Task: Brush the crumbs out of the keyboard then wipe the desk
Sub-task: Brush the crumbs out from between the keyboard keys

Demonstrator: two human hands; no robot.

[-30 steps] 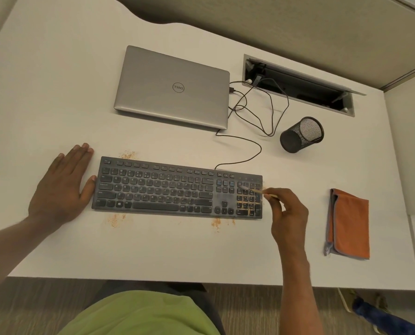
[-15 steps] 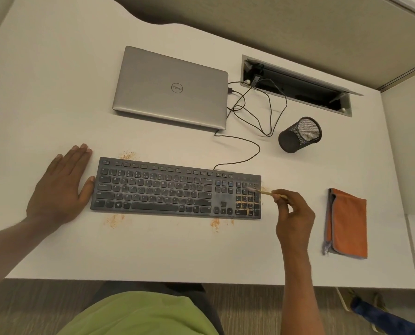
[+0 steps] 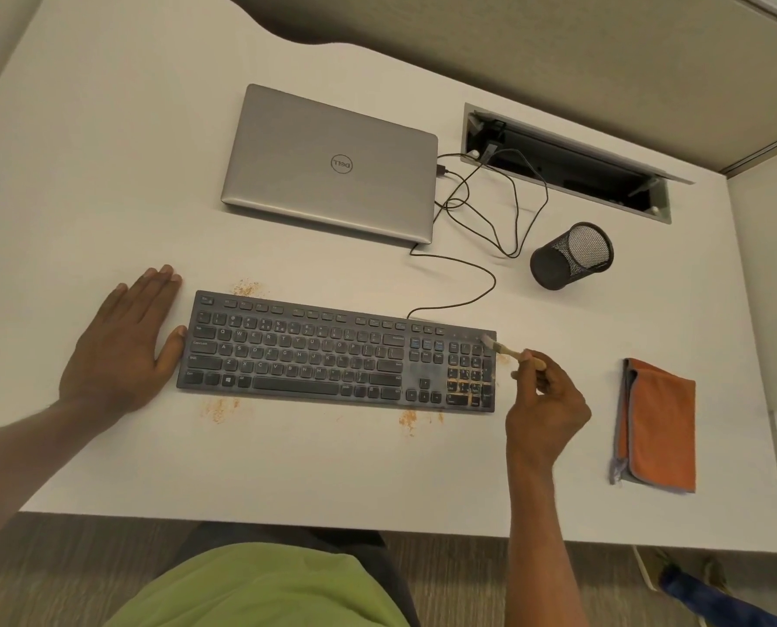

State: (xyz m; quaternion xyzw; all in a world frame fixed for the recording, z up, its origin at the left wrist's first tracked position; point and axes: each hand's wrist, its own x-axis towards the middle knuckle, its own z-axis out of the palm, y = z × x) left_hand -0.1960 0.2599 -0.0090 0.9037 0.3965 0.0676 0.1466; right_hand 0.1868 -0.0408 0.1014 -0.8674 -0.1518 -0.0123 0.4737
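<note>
From the head camera, the black keyboard (image 3: pixel 309 355) lies flat on the white desk (image 3: pixel 106 174), in front of a closed Dell laptop (image 3: pixel 332 165). The left hand (image 3: pixel 119 341) rests flat with straight fingers on the desk, its thumb against the keyboard's left end, bracing it. The right hand (image 3: pixel 544 405) pinches a small wooden-handled brush (image 3: pixel 508 352), bristles at the far right corner of the number pad. Orange crumbs (image 3: pixel 470 389) sit among the number-pad keys, with more scattered on the desk along the keyboard's front and back edges. The brushing step looks to be in hand. Next, short strokes should sweep the pad's crumbs off the right edge; the wipe then calls for the folded orange cloth (image 3: pixel 660 427) lying well to the right.
</note>
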